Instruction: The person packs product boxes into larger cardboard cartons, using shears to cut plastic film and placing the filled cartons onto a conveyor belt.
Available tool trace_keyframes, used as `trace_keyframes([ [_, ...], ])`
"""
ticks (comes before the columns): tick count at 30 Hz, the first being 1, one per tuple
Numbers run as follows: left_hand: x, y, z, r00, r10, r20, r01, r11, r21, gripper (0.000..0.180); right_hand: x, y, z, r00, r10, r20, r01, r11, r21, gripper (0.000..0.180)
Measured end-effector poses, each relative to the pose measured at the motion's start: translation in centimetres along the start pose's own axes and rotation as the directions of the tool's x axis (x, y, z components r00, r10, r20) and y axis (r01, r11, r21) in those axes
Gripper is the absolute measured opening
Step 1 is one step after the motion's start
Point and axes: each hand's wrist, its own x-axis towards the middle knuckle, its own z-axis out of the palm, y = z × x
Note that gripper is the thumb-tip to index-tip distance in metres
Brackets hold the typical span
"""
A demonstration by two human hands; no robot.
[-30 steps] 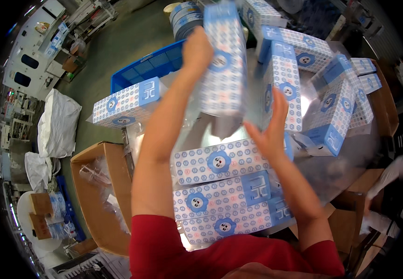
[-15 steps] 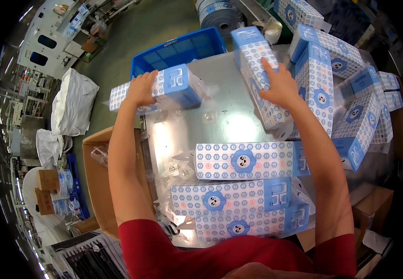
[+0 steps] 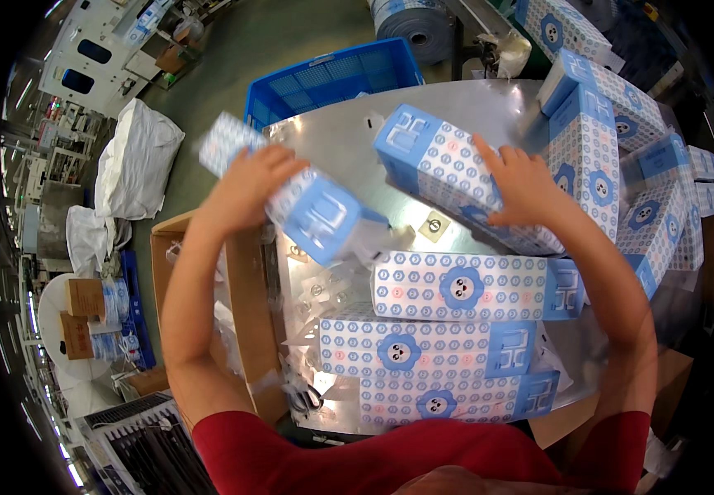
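Note:
My left hand (image 3: 251, 183) is wrapped over the middle of a long blue-and-white patterned pack (image 3: 321, 221), which tilts down to the right with loose clear film at its near end. My right hand (image 3: 528, 188) grips a second long patterned pack (image 3: 443, 157) from above, fingers across its top and side; this pack slants, its blue end toward the far left. Just below the hands, a third patterned pack (image 3: 419, 287) lies crosswise on the metal table (image 3: 336, 144). Closer to my body, two more packs, an upper one (image 3: 439, 342) and a lower one (image 3: 481, 396), lie side by side.
Several similar packs (image 3: 596, 157) are piled at the right. Beyond the table's far edge stands a blue plastic crate (image 3: 332, 78). An open cardboard box (image 3: 254, 330) is at the left edge, near scissors (image 3: 307, 398) and film scraps. A blue roll (image 3: 415, 37) stands farther back.
The left-hand pack has swung so its blue end points down and right, nearer me. The right-hand pack has turned, its blue end shifting left and nearer. The view has shifted slightly.

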Motion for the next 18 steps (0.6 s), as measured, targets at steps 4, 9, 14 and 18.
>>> trace_keyframes([
  [4,2.2,-4.4,-2.3,0.999,0.051,0.004,-0.051,0.996,0.076,0.054,5.2,0.4,-1.6,0.987,-0.162,-0.005,0.161,0.982,-0.099,0.098],
  [9,2.5,-9.4,4.1,0.985,0.174,-0.008,-0.168,0.961,0.218,0.042,11.2,-3.2,-0.5,0.891,-0.380,-0.249,0.246,0.865,-0.438,0.080],
  [14,-0.3,-7.1,6.4,0.991,0.108,-0.073,-0.102,0.991,0.091,0.043,13.1,-11.1,3.3,0.790,-0.544,-0.284,0.549,0.833,-0.070,0.072],
  [18,-2.3,-2.6,5.4,0.932,-0.225,-0.284,0.164,0.961,-0.224,0.042,7.5,-13.8,3.7,0.665,-0.648,-0.371,0.737,0.650,0.185,0.066],
])
